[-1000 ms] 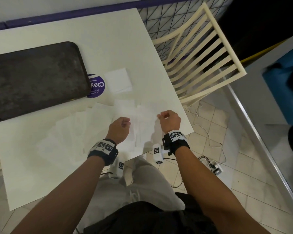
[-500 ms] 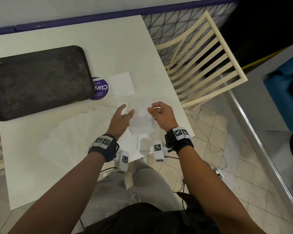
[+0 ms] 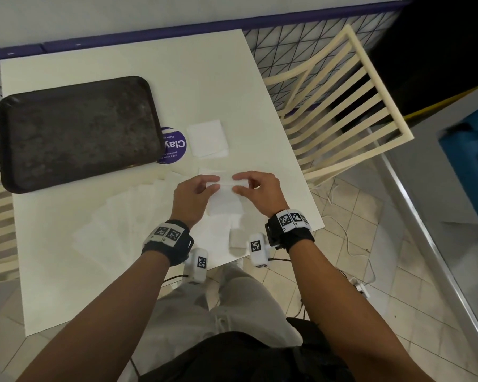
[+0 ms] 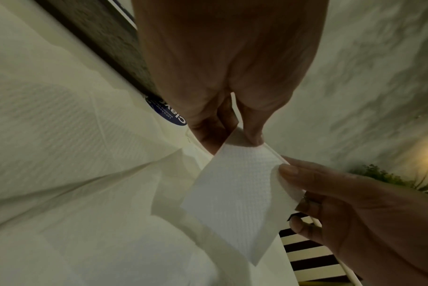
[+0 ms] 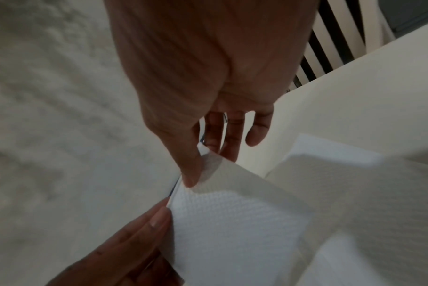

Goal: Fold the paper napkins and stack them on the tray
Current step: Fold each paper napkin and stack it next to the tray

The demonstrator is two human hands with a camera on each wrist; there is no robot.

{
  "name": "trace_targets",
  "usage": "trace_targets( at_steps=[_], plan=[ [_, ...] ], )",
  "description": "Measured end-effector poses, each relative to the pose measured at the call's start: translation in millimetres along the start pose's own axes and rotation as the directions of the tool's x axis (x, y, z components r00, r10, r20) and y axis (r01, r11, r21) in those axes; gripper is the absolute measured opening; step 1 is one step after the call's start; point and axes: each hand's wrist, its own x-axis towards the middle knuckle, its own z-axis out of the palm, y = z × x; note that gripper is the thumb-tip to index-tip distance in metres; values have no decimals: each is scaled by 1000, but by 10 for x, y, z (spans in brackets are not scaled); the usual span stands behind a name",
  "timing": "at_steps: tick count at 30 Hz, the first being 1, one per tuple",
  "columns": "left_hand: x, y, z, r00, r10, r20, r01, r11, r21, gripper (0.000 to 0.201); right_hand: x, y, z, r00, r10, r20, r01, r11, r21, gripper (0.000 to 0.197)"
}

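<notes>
A white embossed napkin (image 3: pixel 223 199), folded to a small square, is held just above the worktop (image 3: pixel 218 86), pinched at its far corners by the left hand (image 3: pixel 191 199) and the right hand (image 3: pixel 260 192), near the dark tray (image 3: pixel 75 130).

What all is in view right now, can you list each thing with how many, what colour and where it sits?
table: one, white, under everything.
tray: one, dark brown, far left of the table, nothing on it.
round sticker: one, purple, partly under the tray's right edge.
folded napkin: one, white, right of the sticker.
unfolded napkins: several, white, fanned out near the front edge.
held napkin: one, white, lifted between both hands.
chair: one, cream, right of the table.
left hand: pinches the held napkin's left corner.
right hand: pinches its right corner.
</notes>
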Motion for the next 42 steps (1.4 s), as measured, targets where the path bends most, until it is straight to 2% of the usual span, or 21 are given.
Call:
trace_targets(
  at_steps=[3, 7, 13, 16, 19, 22, 27, 30, 34, 38, 42],
  plan=[
    [-9, 23, -25, 999, 36, -20, -34, 996, 79, 14, 6, -20, 33, 1000, -15, -17, 14, 999, -32, 17],
    [-18, 18, -38, 997, 46, -55, -40, 993, 112, 18, 16, -27, 68, 999, -13, -35, 11, 997, -72, 15],
    [-10, 5, -75, 995, 32, -97, -21, 993, 113, 5, 46, -23, 76, 999, 24, -28, -26, 997, -74, 15],
    [4, 19, -100, 998, 11, -69, -6, 997, 79, 5, 76, -49, 97, 1000, -14, 1, 14, 993, -115, 16],
    [27, 24, -111, 998, 56, -17, -54, 990, 127, 9, 105, -109, 174, 999, -36, 40, 41, 987, -155, 18],
    [35, 27, -110, 993, 113, 12, -114, 982, 152, 10, 119, -203, 242, 998, -28, 48, 37, 981, -188, 8],
    [42, 36, -151, 987, 158, 8, -158, 978, 137, 10, 121, -297, 256, 999, 15, 51, -1, 963, -271, 10],
    [39, 33, -182, 992, 125, -33, -121, 988, 94, 8, 129, -298, 210, 996, 50, 70, -33, 972, -233, 9],
    [62, 12, -231, 990, 114, -78, -107, 991, 86, 8, 194, -160, 106, 995, 92, 37, -88, 991, -97, 14],
    [80, -10, -238, 993, 71, -95, -64, 996, 68, 9, 197, -182, 63, 991, 127, 30, -128, 991, 24, 2],
    [103, -17, -226, 993, 21, -115, -16, 999, 49, 9, 214, -154, 123, 988, 154, -1, -153, 982, 109, 5]
  ],
)
